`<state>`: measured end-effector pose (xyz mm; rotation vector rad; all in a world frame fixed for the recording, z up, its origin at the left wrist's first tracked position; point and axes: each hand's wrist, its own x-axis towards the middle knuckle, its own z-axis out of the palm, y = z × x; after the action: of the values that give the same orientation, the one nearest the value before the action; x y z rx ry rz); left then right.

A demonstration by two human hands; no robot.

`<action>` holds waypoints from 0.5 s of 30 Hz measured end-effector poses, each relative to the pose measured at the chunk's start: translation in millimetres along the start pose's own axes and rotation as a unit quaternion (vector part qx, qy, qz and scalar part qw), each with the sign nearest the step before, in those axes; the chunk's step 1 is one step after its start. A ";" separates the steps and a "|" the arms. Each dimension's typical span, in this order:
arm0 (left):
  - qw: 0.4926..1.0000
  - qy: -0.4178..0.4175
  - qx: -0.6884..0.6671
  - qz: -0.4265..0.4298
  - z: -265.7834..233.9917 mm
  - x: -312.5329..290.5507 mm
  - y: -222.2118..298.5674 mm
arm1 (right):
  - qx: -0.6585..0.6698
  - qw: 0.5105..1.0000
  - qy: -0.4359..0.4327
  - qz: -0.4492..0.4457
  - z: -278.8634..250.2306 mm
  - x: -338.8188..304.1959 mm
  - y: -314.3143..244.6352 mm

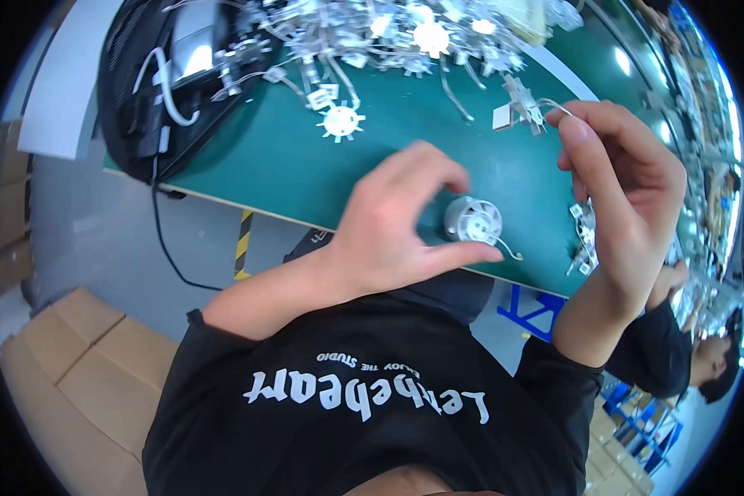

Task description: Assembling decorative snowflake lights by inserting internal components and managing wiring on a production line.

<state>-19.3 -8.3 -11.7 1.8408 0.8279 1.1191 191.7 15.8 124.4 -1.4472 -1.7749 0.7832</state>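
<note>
My right hand [624, 165] is raised over the right part of the green table, pinching a thin white wire [556, 105] between thumb and fingers. From that wire hangs a small white part with flat prongs [522, 106] and a square white tab. My left hand [397, 215] is open, its thumb and fingers spread in a curve near a small round white fan-like unit [474, 221] on the table. That unit has a ribbed side and a short wire trailing from it. I see no clear contact between it and the left hand.
A heap of white pronged parts with wires [388, 33] covers the far side of the green table [256, 157]. One pronged disc [341, 121] lies nearer. A black basket [132, 91] with a cable stands left; more parts [584, 240] lie right. A co-worker [661, 347] is at right.
</note>
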 end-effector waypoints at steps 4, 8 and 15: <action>0.956 0.126 -0.263 -0.014 15.6 21.9 20.5 | 0.060 0.997 0.022 0.035 -9.7 -31.5 -5.1; 0.827 -0.038 -0.545 -0.131 2.5 33.8 21.5 | 0.110 0.993 0.001 0.035 -17.9 -61.6 8.5; 0.837 -0.131 -0.488 -0.209 -2.0 26.6 17.6 | -0.054 0.973 0.085 -0.209 -4.7 -70.8 48.1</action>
<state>-8.5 6.6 14.5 0.8532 0.3339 0.7439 231.0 -44.5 77.8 -1.1098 -1.9192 0.3398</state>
